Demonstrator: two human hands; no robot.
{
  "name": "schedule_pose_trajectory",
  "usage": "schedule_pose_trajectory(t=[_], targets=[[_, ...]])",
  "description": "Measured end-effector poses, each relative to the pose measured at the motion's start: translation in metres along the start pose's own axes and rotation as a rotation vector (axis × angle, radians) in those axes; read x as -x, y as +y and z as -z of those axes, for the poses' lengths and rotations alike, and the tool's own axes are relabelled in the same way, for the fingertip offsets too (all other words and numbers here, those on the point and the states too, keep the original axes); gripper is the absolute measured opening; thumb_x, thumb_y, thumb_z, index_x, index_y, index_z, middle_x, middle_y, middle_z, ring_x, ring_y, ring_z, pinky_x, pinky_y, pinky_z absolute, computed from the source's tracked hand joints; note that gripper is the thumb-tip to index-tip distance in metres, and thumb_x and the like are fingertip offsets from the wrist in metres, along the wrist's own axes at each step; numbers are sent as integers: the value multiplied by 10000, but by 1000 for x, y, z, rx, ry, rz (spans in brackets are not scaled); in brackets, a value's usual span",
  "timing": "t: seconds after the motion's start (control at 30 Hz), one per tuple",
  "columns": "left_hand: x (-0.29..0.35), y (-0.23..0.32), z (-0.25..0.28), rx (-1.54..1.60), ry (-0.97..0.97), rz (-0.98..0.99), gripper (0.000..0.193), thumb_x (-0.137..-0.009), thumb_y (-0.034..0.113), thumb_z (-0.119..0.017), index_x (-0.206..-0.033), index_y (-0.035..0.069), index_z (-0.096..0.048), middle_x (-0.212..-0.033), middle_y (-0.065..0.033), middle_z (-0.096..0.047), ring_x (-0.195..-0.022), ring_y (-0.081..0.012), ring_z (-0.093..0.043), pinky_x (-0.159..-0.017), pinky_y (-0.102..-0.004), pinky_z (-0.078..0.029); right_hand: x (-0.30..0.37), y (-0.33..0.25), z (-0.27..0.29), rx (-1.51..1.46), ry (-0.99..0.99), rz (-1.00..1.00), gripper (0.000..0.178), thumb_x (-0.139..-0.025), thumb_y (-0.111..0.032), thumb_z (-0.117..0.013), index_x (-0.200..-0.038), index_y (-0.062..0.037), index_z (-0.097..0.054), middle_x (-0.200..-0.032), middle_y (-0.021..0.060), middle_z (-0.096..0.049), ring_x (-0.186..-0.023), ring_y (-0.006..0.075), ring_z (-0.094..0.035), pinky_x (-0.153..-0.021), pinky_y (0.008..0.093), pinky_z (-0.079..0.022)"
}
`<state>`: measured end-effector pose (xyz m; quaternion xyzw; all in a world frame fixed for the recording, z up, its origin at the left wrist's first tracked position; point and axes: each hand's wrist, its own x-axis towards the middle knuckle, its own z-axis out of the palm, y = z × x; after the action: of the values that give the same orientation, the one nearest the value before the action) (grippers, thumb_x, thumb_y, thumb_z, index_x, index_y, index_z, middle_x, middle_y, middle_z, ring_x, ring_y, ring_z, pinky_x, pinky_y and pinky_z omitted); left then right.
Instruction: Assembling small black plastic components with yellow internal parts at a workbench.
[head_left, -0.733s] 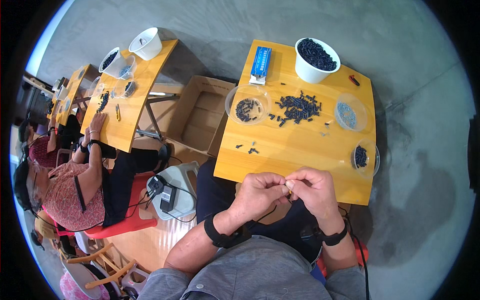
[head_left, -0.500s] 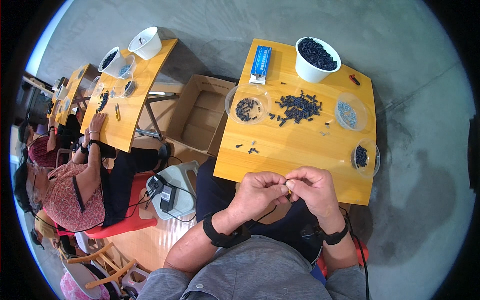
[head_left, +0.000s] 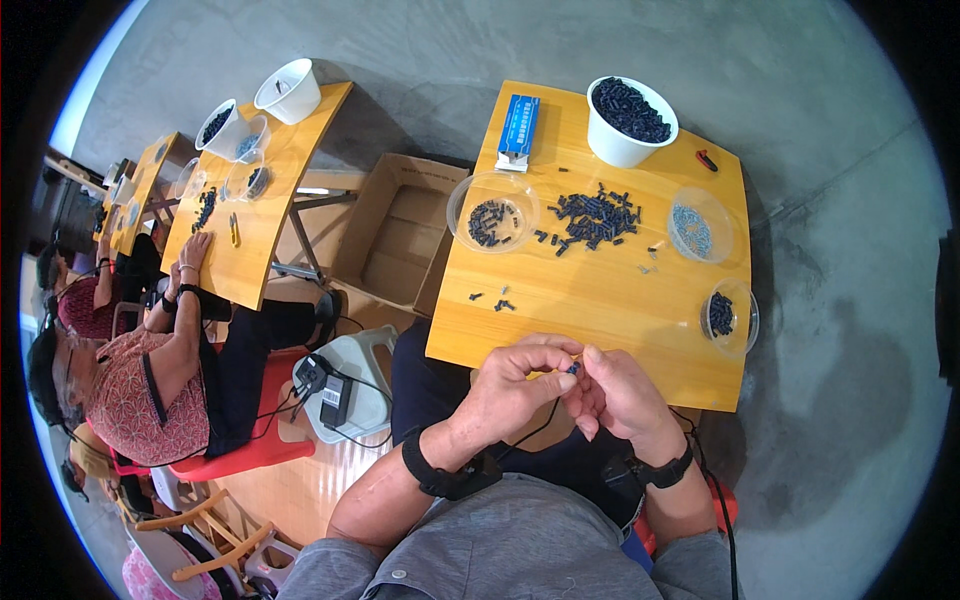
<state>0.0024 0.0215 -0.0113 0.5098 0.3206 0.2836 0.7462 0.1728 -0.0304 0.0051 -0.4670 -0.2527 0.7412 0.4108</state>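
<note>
Over the table's near edge, my left hand [head_left: 522, 385] pinches a small dark plastic piece [head_left: 573, 369] between thumb and forefinger. My right hand [head_left: 622, 400] is close beside it, thumb raised and fingers curled inward. A tiny yellowish bit shows between the hands; whatever the right fingers hold is hidden. Beyond the hands, a heap of small black plastic pieces [head_left: 597, 220] lies on the wooden table [head_left: 600, 310]. Several loose black pieces [head_left: 504, 305] are nearer to me, at the left. Small metal bits [head_left: 648, 268] lie right of the middle.
Clear tubs hold black pieces [head_left: 490, 224], small silvery parts [head_left: 692, 232] and more black pieces [head_left: 721, 314]. A full white bucket [head_left: 622, 145], a blue box [head_left: 518, 130] and a red-black tool [head_left: 707, 160] stand farther back. Left are a cardboard box [head_left: 395, 235] and a seated person [head_left: 150, 390].
My right hand has turned, its thumb rising and its lower fingers loosening from the shared pinch. My left hand keeps pinching, and the dark piece now shows at its fingertips.
</note>
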Motion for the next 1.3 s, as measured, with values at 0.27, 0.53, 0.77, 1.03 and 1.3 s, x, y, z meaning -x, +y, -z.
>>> schedule_pose_trajectory(t=[0.27,0.53,0.77,1.03,1.3], targets=[[-2,8,1,-9,-109,12,174,-827,-46,-604,-992,-12,-648,-1217,-150,-574,-1126,-201,-538,-962,-315,-414,-5,4,2,-90,-120,-109,590,-924,-555,-401,-739,-13,-543,-548,55,-524,-349,113,-471,-313,236,-404],[-5,20,0,-34,-113,126,145,-841,-35,-582,-969,-12,-648,-1084,-118,-630,-1103,-196,-553,-960,-325,-412,-10,10,1,-263,-194,-183,599,-911,-595,-378,-657,-60,-469,-513,40,-474,-310,114,-420,-303,261,-402],[-6,21,0,102,-35,204,122,-830,-48,-595,-931,-2,-645,-1018,-90,-645,-1072,-179,-562,-1011,-333,-363,-8,8,-5,-221,-68,-149,598,-925,-592,-329,-707,-64,-508,-537,46,-485,-334,132,-431,-334,277,-427],[-9,13,4,74,-58,-36,74,-849,-22,-608,-913,-3,-639,-1154,-77,-598,-993,-95,-532,-892,-254,-427,4,-27,-16,397,236,428,186,-921,-143,-534,-831,5,-604,-681,11,-558,-541,53,-517,-498,190,-417],[-3,15,2,21,8,30,122,-846,16,-635,-961,-21,-646,-878,-10,-652,-823,-53,-568,-750,-210,-469,0,-26,-15,574,196,434,108,-884,-75,-574,-873,24,-617,-676,21,-577,-537,54,-528,-489,196,-422]])
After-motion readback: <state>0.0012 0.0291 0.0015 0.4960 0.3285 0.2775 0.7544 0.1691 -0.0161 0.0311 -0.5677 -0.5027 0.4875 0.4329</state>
